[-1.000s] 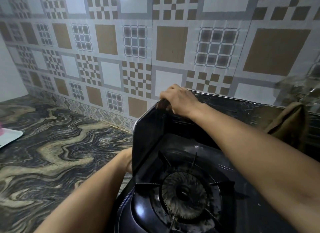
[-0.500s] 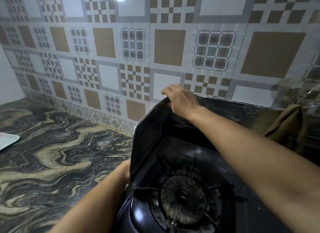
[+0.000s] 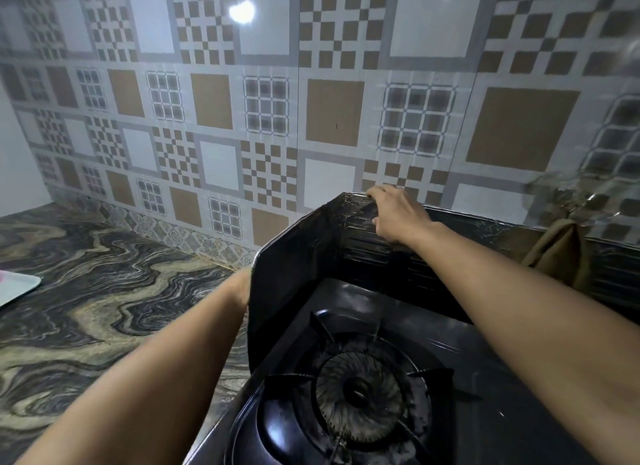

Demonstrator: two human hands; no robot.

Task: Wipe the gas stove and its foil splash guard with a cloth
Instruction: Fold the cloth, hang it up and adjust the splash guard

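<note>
Head view: right hand grips splash guard top edge.

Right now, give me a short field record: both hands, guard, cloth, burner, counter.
right hand: on top edge of the guard's back panel, fingers over the rim
left hand: mostly hidden behind the guard's left panel; grip cannot be told
guard: dark foil, upright around stove's left and back
cloth: brown, draped over the guard's back edge, right of the right hand, in neither hand
burner: unlit, grimy
counter: marbled, tray at left edge
</note>
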